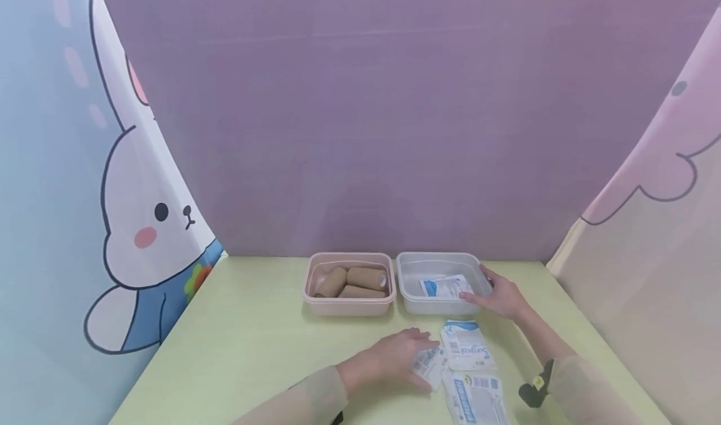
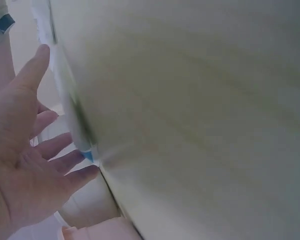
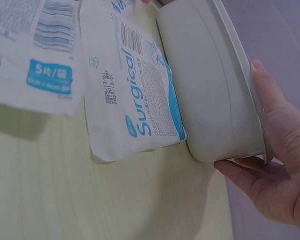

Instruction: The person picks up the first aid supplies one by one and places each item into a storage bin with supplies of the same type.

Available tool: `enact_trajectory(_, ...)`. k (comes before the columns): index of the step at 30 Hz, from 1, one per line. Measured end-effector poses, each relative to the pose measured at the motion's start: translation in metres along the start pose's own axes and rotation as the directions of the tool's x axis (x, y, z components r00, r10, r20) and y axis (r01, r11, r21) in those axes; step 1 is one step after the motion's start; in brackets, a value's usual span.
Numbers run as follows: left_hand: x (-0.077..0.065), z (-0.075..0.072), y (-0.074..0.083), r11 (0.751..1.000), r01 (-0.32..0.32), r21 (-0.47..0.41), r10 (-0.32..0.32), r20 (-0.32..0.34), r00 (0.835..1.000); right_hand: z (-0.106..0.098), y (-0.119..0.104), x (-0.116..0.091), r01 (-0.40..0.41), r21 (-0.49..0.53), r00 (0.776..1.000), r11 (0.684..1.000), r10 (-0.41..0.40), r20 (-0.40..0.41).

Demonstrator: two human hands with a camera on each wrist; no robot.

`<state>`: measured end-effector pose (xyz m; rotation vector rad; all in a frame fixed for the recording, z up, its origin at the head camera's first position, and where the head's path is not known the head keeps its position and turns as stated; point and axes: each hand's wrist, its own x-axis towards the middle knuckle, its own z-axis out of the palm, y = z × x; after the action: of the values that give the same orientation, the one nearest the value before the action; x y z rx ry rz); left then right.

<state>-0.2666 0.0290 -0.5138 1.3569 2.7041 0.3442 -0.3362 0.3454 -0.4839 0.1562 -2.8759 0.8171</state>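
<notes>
My right hand (image 1: 501,296) grips the right side of a white plastic container (image 1: 408,306), thumb over the rim and fingers against the outer wall. One white-and-blue packet (image 1: 447,285) lies inside it. On the table, my left hand (image 1: 397,359) spreads its fingers over a gauze packet (image 1: 429,368), partly covering it; the left wrist view (image 2: 30,150) shows those fingers apart and loosely bent. Beside it lie a packet marked "Surgical" (image 1: 467,347) and, nearer me, another white packet (image 1: 477,400). The right wrist view shows the "Surgical" packet (image 3: 135,90) next to the container wall.
A pink container (image 1: 349,308) holding several brown bandage rolls (image 1: 366,278) stands left of the white one. Behind both rises a purple backdrop (image 1: 360,131). Printed cloth panels (image 1: 146,225) flank the pale green table (image 1: 236,325).
</notes>
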Motion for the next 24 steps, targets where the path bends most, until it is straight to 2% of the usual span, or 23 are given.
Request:
enact_trajectory(5,0.002,0.004,-0.005,0.998,-0.010,0.061,0.010,0.008,1.000,0.001,-0.001,0.002,0.031,-0.005,0.999,1.000,-0.031,-0.020)
enact_trajectory(9,0.004,0.001,-0.007,0.994,-0.025,0.107,0.022,0.026,0.999,0.000,0.000,0.001,0.027,-0.001,1.000,1.000,-0.027,-0.015)
enact_trajectory(16,0.006,-0.009,-0.007,0.996,-0.034,0.077,0.031,0.044,0.999,0.001,0.000,0.000,0.016,0.003,1.000,1.000,-0.016,-0.009)
enact_trajectory(24,0.011,-0.011,-0.012,0.999,-0.005,0.032,0.003,0.057,0.998,0.000,-0.001,-0.002,0.013,0.006,1.000,1.000,-0.013,-0.009)
